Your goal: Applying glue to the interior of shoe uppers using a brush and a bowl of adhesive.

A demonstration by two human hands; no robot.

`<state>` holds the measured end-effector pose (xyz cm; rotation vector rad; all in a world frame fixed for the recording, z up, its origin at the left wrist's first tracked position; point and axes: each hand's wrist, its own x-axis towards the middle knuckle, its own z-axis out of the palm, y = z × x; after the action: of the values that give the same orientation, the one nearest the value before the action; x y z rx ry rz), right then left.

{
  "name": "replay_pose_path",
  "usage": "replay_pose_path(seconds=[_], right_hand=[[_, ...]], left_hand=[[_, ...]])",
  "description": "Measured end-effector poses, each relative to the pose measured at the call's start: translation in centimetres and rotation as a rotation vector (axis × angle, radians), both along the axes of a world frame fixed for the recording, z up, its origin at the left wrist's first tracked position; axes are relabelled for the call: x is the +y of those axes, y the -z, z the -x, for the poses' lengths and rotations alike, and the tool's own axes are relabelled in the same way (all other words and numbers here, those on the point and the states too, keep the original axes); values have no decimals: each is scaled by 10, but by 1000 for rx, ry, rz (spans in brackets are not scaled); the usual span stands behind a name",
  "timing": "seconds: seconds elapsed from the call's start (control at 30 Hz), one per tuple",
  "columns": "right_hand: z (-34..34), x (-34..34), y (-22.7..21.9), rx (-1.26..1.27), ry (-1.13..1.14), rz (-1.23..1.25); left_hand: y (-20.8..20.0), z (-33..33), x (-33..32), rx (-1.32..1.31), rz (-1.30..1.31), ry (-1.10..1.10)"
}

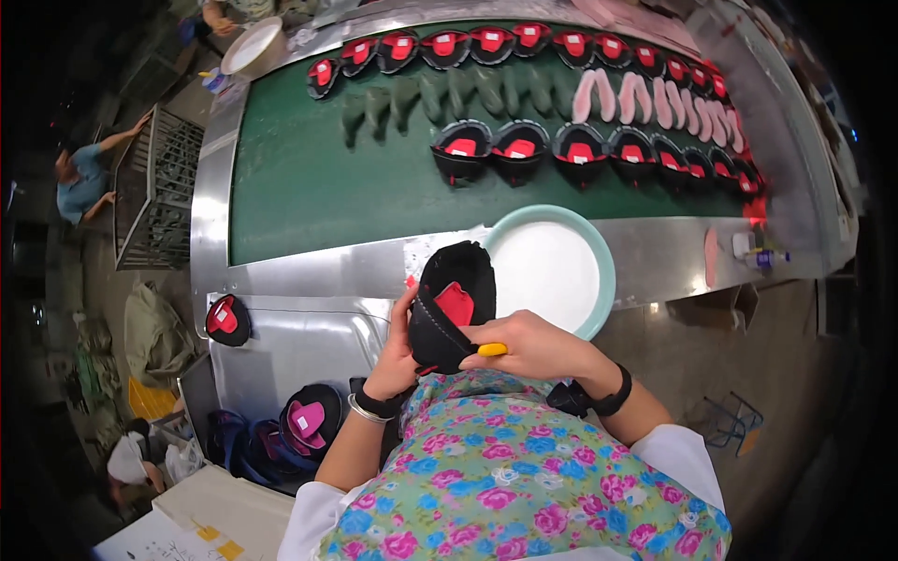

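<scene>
A black, white-stitched fabric shoe upper with a red inner piece [432,327] lies between both hands, its long axis pointing away from the body. The left hand [398,344] curls round its left flank; the right hand [524,342], closed on a rounded yellow handle [492,350], meets its near right edge, closer to the mint-green round basin [606,271].

Shoe workshop, rows of uppers [462,148]
</scene>
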<state>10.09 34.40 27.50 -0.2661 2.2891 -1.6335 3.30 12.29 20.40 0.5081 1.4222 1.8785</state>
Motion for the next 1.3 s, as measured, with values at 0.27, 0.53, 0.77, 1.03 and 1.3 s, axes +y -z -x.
replay_pose_path(seconds=[0.27,0.53,0.77,1.03,1.3], right_hand=[[-18,20,41,234,506,-224],[-66,92,157,-167,1079,-331],[-71,75,206,-125,1005,-372],[-48,57,80,116,913,180],[-54,62,111,4,1077,51]], left_hand=[[0,-19,-13,225,312,-124],[-18,-31,-27,184,394,498],[56,-19,-41,-8,622,227],[71,-16,33,-479,95,29],[53,-12,43,-379,60,-17]])
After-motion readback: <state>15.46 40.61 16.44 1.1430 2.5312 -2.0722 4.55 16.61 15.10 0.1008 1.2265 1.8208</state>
